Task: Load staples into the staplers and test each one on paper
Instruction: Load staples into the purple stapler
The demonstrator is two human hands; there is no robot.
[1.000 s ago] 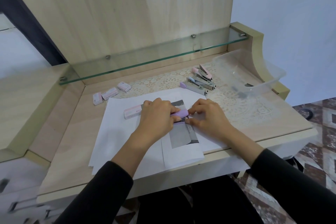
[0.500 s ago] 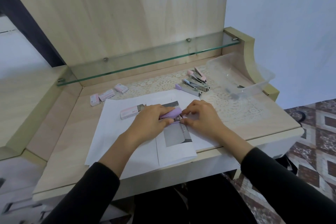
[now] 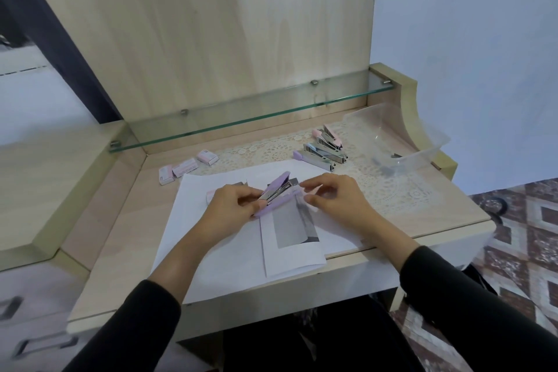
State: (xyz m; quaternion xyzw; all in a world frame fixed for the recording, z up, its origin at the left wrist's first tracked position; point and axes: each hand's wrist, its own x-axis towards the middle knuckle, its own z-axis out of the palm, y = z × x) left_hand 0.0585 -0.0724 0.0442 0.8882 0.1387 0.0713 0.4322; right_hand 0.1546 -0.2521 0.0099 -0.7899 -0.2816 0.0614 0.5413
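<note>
one purple stapler (image 3: pixel 277 189) open | left hand (image 3: pixel 229 205) grips it | right hand (image 3: pixel 335 199) at tip, hold unclear

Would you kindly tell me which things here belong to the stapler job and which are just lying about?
In the job: purple stapler, open, held in the left hand; right hand at its front; paper sheets; staple boxes; other staplers.
Lying about: clear tub; lace mat; glass shelf.

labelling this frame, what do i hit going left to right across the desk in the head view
staple boxes → left hand → purple stapler → right hand → clear tub
</note>
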